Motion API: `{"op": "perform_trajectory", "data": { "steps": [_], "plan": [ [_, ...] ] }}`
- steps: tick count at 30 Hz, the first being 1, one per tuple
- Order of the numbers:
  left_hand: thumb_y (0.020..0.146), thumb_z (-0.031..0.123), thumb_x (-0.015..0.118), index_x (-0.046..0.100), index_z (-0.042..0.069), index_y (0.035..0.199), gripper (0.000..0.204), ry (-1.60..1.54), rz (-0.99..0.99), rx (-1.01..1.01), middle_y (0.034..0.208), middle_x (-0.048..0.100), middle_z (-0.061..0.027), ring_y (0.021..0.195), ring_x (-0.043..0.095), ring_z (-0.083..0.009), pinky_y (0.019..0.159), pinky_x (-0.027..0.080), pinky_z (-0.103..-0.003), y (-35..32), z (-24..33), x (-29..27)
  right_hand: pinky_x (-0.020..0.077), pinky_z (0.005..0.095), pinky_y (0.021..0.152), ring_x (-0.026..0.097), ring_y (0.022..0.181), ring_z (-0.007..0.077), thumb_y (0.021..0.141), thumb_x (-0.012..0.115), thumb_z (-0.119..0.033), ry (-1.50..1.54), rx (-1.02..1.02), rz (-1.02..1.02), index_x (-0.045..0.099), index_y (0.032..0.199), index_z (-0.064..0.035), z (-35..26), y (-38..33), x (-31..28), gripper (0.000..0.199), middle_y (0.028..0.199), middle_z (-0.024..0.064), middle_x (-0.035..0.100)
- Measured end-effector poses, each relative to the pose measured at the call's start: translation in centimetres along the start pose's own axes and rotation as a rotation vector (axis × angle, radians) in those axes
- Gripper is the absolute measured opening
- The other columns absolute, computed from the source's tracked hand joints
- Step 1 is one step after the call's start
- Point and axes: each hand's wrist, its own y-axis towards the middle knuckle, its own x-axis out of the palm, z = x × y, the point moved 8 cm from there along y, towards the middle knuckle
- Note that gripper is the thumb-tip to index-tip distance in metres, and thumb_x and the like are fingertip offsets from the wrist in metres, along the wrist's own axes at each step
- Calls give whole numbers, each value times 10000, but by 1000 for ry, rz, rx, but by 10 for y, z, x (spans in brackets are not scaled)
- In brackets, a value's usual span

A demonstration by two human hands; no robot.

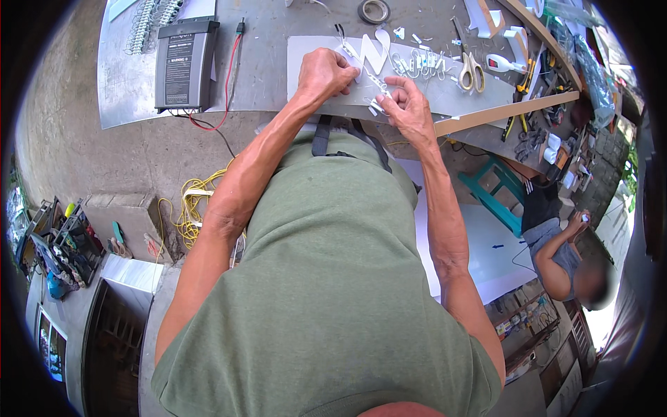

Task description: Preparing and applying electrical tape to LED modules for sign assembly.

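My left hand (325, 71) and my right hand (408, 106) meet over a grey metal sheet (458, 97) on the workbench. Between them runs a short string of small white modules on thin wires (375, 85). The left fingers pinch its upper end. The right fingers pinch its lower end near the sheet's front edge. A white zigzag letter shape (375, 52) lies flat just behind the hands. More small white modules with wires (417, 64) lie loose to its right.
Yellow-handled scissors (472, 72) lie right of the modules. A black power unit (184, 64) with red and black leads sits at the bench's left. A tape roll (374, 10) lies at the back. Another person (563, 250) sits at the lower right beside a teal stool (493, 187).
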Motion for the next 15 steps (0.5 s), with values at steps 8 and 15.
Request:
{"op": "perform_trajectory", "data": {
  "steps": [8,15],
  "plan": [
    [817,170,767,627,128,1271,477,335,135,952,1205,661,-94,1011,681,-281,804,557,-385,-60,82,6,456,303,578,576,639,103,895,752,-265,-258,-278,60,747,1004,-20,-28,9,-30,269,729,36,668],
    [863,160,708,672,59,981,159,541,-85,863,902,688,-104,898,670,-335,756,532,-434,-23,53,30,467,321,572,591,589,143,861,754,-263,-409,-284,-148,754,992,-22,-47,28,-36,275,695,84,674]
  ]
}}
